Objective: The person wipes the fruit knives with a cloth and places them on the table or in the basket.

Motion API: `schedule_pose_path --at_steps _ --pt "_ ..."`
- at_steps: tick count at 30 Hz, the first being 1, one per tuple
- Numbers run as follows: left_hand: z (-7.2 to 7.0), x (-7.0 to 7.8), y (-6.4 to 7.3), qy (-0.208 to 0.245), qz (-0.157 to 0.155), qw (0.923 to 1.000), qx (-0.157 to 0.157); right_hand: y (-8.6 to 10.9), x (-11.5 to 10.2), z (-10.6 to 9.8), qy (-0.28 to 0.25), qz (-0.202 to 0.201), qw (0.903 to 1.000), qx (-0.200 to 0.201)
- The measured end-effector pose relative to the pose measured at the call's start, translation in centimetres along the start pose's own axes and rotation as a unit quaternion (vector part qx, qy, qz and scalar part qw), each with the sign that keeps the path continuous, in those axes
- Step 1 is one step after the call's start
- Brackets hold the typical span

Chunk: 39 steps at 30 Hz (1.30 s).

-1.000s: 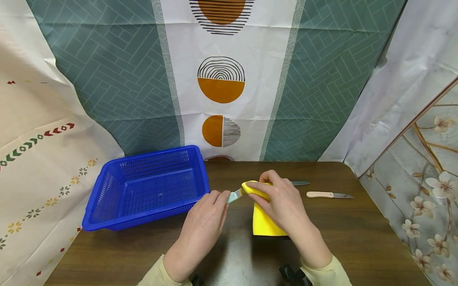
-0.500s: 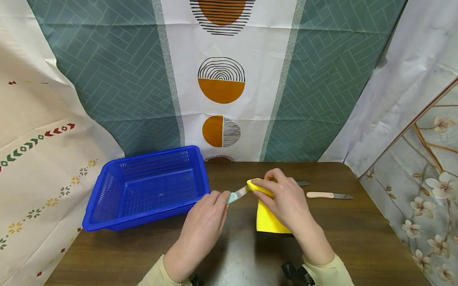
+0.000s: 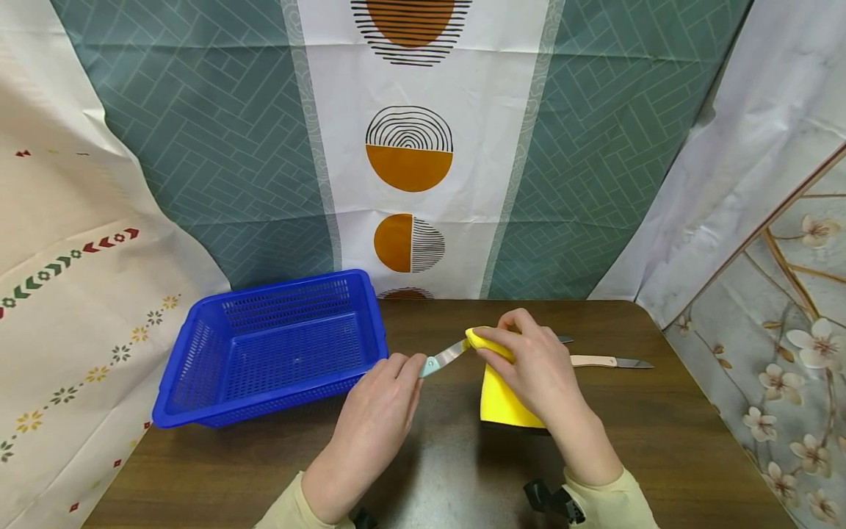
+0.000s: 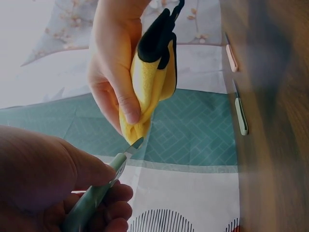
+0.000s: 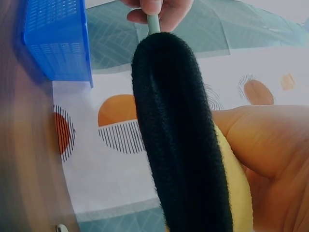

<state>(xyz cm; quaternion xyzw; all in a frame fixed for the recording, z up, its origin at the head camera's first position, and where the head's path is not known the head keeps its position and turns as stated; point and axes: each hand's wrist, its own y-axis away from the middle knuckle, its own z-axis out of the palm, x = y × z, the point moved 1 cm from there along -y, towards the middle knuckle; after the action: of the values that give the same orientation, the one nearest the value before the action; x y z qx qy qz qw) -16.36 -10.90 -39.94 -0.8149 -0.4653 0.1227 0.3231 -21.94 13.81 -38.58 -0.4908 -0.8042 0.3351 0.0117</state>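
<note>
My left hand grips the pale green handle of a small knife, its blade pointing up and to the right. With thumb and fingers, my right hand pinches a yellow cloth with a black underside, folded about the blade's tip end. In the left wrist view the knife handle lies between thumb and curled fingers, and the cloth hangs from the other hand at the blade's end. The cloth's black side fills the middle of the right wrist view and hides the blade there.
A blue perforated basket stands at the left back of the brown table. A knife with a cream handle lies at the right. Another knife beyond the right hand is mostly hidden; its green handle shows in the left wrist view.
My right hand has slid the cloth up and to the right along the blade toward its tip, uncovering more of the metal. The left hand has stayed in place with the knife.
</note>
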Motion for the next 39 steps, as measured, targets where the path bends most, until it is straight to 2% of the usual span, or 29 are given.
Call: schedule_pose_path --at_steps 11,16,32,39 --pt "0.0 0.0 0.1 0.003 0.002 0.9999 0.011 0.0 0.7 -0.3 0.007 0.039 0.9991 -0.013" --pt "0.0 -0.1 0.0 0.005 0.0 0.9999 0.011 0.1 0.6 -0.8 0.002 0.041 0.9992 -0.004" --pt "0.0 -0.2 0.0 -0.004 -0.009 0.9999 -0.006 0.5 -2.2 -0.2 -0.01 -0.065 0.9975 0.028" --pt "0.0 -0.2 0.0 -0.007 -0.005 0.9999 -0.007 0.6 -3.0 0.2 -0.017 -0.095 0.9949 0.03"
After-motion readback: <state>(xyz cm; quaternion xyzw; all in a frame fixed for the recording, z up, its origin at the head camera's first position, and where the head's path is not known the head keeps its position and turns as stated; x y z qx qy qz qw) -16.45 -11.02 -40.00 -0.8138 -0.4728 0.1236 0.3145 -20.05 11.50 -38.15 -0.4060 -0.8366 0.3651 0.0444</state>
